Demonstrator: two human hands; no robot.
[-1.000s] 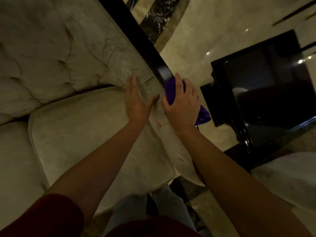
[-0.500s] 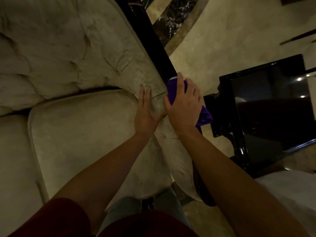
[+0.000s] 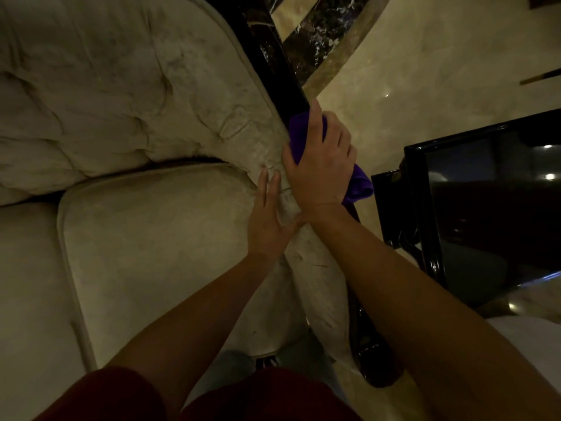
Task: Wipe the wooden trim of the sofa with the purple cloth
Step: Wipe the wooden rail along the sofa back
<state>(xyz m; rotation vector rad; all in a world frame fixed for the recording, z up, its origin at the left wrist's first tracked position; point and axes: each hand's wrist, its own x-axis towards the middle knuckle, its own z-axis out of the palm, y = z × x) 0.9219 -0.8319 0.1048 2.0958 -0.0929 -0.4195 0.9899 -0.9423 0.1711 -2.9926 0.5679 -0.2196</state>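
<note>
Head view: a pale tufted velvet sofa (image 3: 127,123) fills the frame, its glossy black wooden trim (image 3: 273,59) running along the arm's outer edge. Wiping is under way, it appears; the next stroke calls for steady pressure along the rail. Right hand (image 3: 321,165) clamps the bunched purple cloth (image 3: 299,132) against the trim; left hand (image 3: 268,220) rests spread on upholstery. No containers are visible.

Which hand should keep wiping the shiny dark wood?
The right hand. It grips the purple cloth pressed on the wooden trim. The left hand is empty, flat on the sofa cushion.
</note>
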